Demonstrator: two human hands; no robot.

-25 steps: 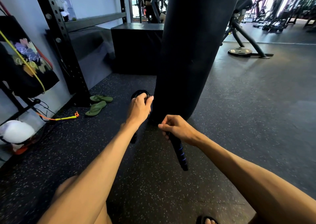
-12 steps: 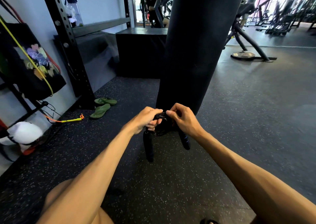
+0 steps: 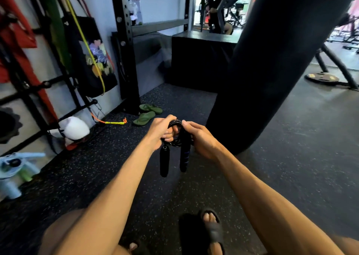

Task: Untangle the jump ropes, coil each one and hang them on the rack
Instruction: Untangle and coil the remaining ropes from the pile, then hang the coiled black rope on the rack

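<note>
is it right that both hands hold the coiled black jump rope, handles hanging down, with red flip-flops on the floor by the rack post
Not quite: the head view shows the flip-flops by the rack post are green, not red. The rest holds: left hand and right hand hold the coiled black jump rope, handles hanging down.

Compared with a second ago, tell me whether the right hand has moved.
Yes. The right hand has shifted left, off the punching bag's base, to meet the left hand on the rope.

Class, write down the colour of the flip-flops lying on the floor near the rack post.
Green; the flip-flops show best in the head view.
</note>
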